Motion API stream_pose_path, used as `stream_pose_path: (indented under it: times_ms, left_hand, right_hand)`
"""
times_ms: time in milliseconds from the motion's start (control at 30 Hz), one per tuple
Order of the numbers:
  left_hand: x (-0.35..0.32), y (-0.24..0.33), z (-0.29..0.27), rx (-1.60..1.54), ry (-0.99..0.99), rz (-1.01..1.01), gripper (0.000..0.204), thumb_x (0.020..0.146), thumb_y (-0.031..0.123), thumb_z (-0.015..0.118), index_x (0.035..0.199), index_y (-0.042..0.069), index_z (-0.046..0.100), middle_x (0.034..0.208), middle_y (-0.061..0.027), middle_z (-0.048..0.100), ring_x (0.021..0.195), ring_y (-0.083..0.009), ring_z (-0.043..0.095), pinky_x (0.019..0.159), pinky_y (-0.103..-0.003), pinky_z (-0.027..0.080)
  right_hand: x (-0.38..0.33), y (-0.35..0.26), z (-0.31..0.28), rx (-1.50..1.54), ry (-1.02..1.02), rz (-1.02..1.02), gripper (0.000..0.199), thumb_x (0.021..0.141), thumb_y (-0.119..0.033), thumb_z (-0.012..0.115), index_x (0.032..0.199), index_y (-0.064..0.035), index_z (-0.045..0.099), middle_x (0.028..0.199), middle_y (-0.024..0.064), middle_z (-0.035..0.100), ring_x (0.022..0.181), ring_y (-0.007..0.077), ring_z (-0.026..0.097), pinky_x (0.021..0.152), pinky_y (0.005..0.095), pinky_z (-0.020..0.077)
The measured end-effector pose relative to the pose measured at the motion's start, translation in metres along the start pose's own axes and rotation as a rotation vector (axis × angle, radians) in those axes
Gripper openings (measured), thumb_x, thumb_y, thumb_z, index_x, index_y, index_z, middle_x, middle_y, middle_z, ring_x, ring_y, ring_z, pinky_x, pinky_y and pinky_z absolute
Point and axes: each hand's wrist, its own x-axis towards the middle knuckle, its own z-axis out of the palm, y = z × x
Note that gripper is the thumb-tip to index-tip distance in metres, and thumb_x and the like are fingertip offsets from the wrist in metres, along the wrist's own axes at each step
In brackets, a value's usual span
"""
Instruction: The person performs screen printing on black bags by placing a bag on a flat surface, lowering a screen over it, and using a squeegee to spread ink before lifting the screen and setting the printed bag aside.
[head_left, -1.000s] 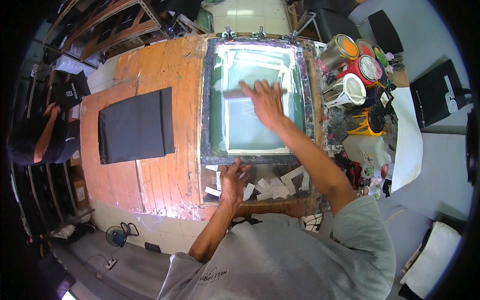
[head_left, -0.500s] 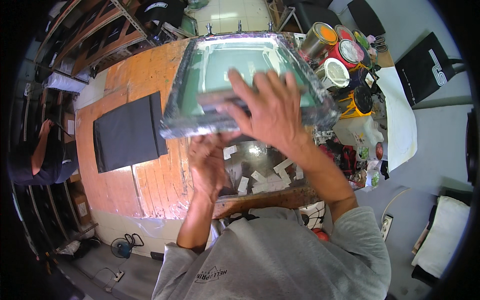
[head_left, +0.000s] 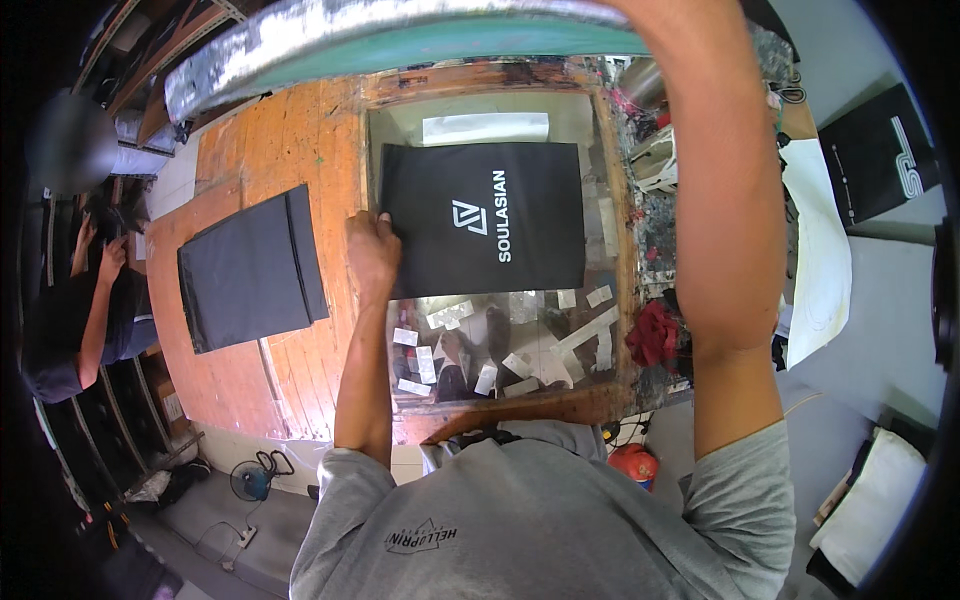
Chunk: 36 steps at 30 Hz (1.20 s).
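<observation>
Desk point(head_left: 300, 130): orange wood, worn, runs across the upper middle of the view. Its right part is a paler printing bed with a raised wooden border.

Screen frame point(head_left: 400, 30): lifted high over the bed, silver-taped edge with green mesh under it, crossing the top of the view. Your right arm goes up to it along the right side; the right hand itself is out of view past the top edge, so you cannot tell how its fingers sit.

Printed bag point(head_left: 485, 220): black, flat on the bed, white logo and lettering facing up. It lies just under the raised frame, in the upper half of the bed.

Plain bags point(head_left: 250, 265): black, lying on the bare wood to the left, well apart from the printed one.

Your left hand point(head_left: 372, 255): at the printed bag's left edge, lower corner, fingers curled and pinching that edge.

Tape scraps point(head_left: 500, 340): white bits stuck across the bed below the bag, near your left forearm.

Red rag point(head_left: 655, 335): bunched just off the bed's right border.

Another person point(head_left: 85, 320): far left, dark top, both hands raised, away from your desk.

Small fan point(head_left: 250, 480): on the floor, lower left, cable trailing.
</observation>
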Motion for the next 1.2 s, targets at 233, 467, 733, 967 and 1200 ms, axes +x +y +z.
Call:
stream_pose_path:
  times_ms: [233, 467, 733, 967, 1200]
  left_hand:
    - [0.062, -0.134, -0.112, 0.056, 0.378, -0.157, 0.03, 0.096, 0.025, 0.069, 0.109, -0.001, 0.064, 0.114, -0.0284, 0.064, 0.104, -0.0438, 0.063, 0.092, -0.05, 0.05]
    - [-0.044, -0.189, -0.112, 0.071, 0.362, -0.154, 0.062, 0.106, 0.028, 0.049, 0.151, -0.013, 0.037, 0.159, -0.0321, 0.036, 0.152, -0.045, 0.029, 0.126, -0.052, 0.022]
    - [-0.178, -0.061, -0.043, 0.27, 0.096, 0.173, 0.056, 0.091, 0.027, 0.068, 0.138, -0.002, 0.058, 0.145, -0.0236, 0.054, 0.133, -0.0391, 0.049, 0.117, -0.059, 0.029]
    - [-0.13, -0.058, -0.064, -0.196, 0.187, 0.04, 0.007, 0.086, 0.01, 0.074, 0.091, 0.004, 0.074, 0.101, -0.0154, 0.072, 0.093, -0.032, 0.065, 0.09, -0.044, 0.049]
    - [-0.132, -0.021, -0.047, -0.245, -0.131, 0.375, 0.027, 0.096, 0.025, 0.069, 0.112, 0.004, 0.074, 0.138, -0.0247, 0.061, 0.142, -0.0388, 0.047, 0.118, -0.062, 0.028]
  right_hand:
    - [0.016, 0.021, 0.004, -0.099, 0.169, -0.176, 0.038, 0.095, -0.032, 0.059, 0.101, 0.0019, 0.074, 0.09, 0.024, 0.074, 0.084, 0.0385, 0.071, 0.08, 0.046, 0.0557]
    - [0.014, 0.01, 0.014, -0.157, 0.265, -0.262, 0.034, 0.096, -0.033, 0.062, 0.102, -0.0011, 0.071, 0.091, 0.0246, 0.071, 0.088, 0.0408, 0.07, 0.076, 0.0466, 0.052]
    - [-0.005, 0.013, 0.023, -0.156, 0.298, -0.29, 0.037, 0.097, -0.038, 0.063, 0.101, -0.0021, 0.071, 0.093, 0.0234, 0.071, 0.09, 0.0411, 0.069, 0.078, 0.0468, 0.0516]
    - [-0.011, 0.007, 0.027, -0.19, 0.208, -0.152, 0.042, 0.096, -0.044, 0.063, 0.099, -0.0037, 0.071, 0.093, 0.0221, 0.072, 0.092, 0.0413, 0.069, 0.079, 0.0484, 0.0518]
    - [-0.025, 0.013, 0.021, -0.096, 0.194, -0.219, 0.04, 0.095, -0.043, 0.064, 0.105, -0.0049, 0.073, 0.1, 0.0232, 0.073, 0.095, 0.0429, 0.069, 0.082, 0.0511, 0.0526]
